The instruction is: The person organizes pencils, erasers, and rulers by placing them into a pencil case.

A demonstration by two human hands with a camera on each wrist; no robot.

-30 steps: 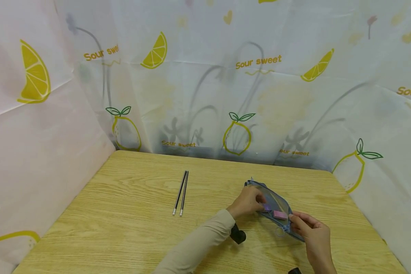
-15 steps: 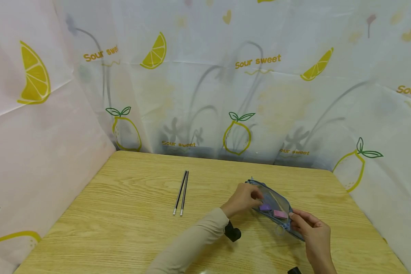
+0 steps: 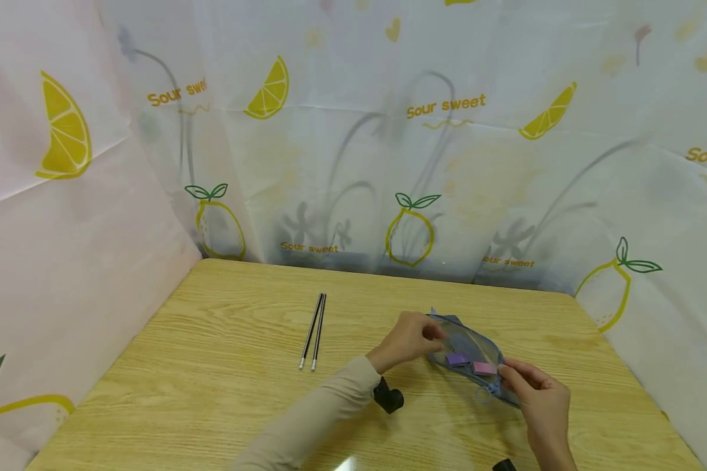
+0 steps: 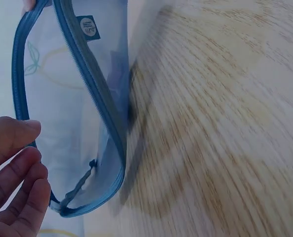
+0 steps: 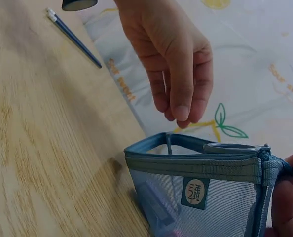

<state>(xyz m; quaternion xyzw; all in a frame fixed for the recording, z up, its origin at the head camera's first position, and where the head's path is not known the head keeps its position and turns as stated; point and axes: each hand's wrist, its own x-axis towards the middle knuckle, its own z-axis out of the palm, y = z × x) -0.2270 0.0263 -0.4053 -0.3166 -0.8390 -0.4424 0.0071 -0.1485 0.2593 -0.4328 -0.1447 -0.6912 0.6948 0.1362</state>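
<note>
A blue mesh zip pouch (image 3: 472,340) stands on the table with its zipper undone. At its near right end, my right hand (image 3: 539,402) pinches the rim between thumb and fingers. My left hand (image 3: 408,337) hovers by the far left end, fingers loosely bent and nothing between them; the right wrist view has this left hand (image 5: 173,59) just above the opening. Inside the pouch lie a small purple block (image 3: 456,359) and a pink one (image 3: 484,368). A square label (image 5: 194,193) is sewn on the mesh side.
Two dark pencils (image 3: 315,330) with white ends lie side by side left of the pouch on the wooden table (image 3: 212,392). A black wrist camera (image 3: 389,397) hangs below my left wrist. Lemon-printed sheets (image 3: 330,150) wall the table's back and sides.
My left hand has drawn back leftward from over the pouch opening, leaving the purple block in plain sight. The right hand keeps its grip on the pouch's end.
</note>
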